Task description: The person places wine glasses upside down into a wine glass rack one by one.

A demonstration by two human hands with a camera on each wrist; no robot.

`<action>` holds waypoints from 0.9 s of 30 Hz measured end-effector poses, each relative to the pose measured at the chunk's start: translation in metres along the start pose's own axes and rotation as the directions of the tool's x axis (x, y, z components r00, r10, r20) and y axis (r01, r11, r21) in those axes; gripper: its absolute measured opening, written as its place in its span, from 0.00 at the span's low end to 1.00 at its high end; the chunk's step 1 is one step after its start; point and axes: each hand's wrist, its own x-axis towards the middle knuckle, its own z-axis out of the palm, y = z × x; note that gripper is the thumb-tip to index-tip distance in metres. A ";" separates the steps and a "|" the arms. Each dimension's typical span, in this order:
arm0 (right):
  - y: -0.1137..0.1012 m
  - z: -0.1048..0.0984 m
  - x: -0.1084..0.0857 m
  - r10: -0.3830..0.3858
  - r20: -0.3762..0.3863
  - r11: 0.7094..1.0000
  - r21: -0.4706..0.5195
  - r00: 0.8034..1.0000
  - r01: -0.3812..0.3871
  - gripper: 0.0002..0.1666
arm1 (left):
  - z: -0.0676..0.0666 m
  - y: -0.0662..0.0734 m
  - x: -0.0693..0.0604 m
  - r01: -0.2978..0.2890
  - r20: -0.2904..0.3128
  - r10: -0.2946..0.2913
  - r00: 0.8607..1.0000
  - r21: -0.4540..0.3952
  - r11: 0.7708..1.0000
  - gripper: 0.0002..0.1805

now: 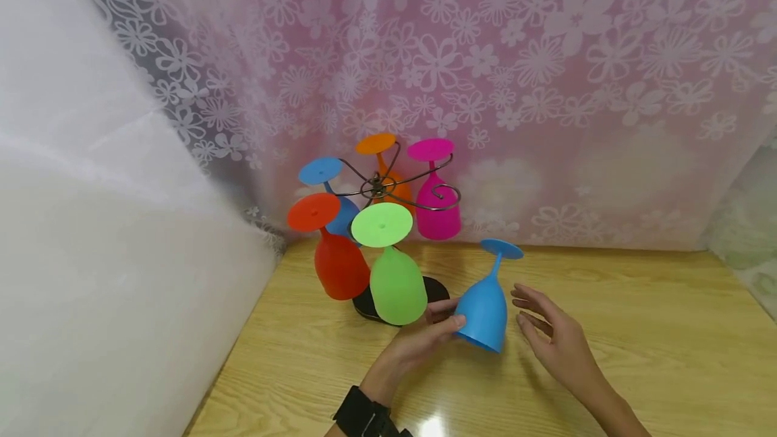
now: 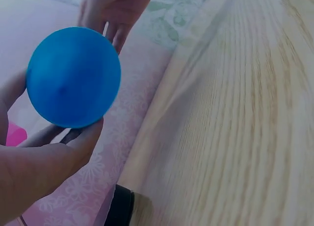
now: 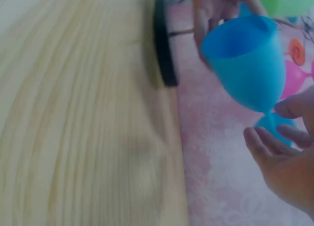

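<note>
A blue plastic goblet [image 1: 482,312] is held upside down and tilted above the table, its foot up and its rim down. My left hand [image 1: 425,336] grips its bowl near the rim, thumb in front; in the left wrist view the goblet's round mouth [image 2: 73,79] faces the camera. To the goblet's right, my right hand [image 1: 561,342] stands apart with fingers loosely bent and nothing in them. The right wrist view shows its fingers [image 3: 260,142] around the level of the stem and foot. Beside the left hand, a green goblet [image 1: 397,285] hangs upside down from a metal rack [image 1: 379,187].
Also hanging on the rack are goblets in red [image 1: 340,265], blue [image 1: 342,214], orange [image 1: 397,187] and pink [image 1: 437,211]. One curled rack arm [image 1: 446,204] holds no goblet. The black base [image 1: 437,288] rests on the wooden table [image 1: 655,342], before a floral curtain [image 1: 546,120].
</note>
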 end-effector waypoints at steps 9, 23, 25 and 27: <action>0.000 -0.001 0.019 0.402 0.099 0.833 0.372 0.910 -0.409 0.32 | 0.007 0.000 0.000 -0.124 -0.017 0.128 0.992 0.143 0.982 0.34; -0.006 -0.001 0.021 0.369 0.059 0.821 0.448 0.928 -0.355 0.24 | 0.010 0.001 -0.001 -0.166 0.020 0.166 0.986 0.216 0.962 0.39; -0.007 -0.003 0.022 0.373 0.052 0.820 0.449 0.926 -0.355 0.24 | 0.010 0.000 0.000 -0.195 0.017 0.197 0.980 0.238 0.951 0.38; -0.009 -0.006 0.024 0.373 0.039 0.826 0.441 0.927 -0.351 0.23 | 0.008 -0.001 -0.002 -0.247 -0.028 0.265 0.964 0.279 0.928 0.33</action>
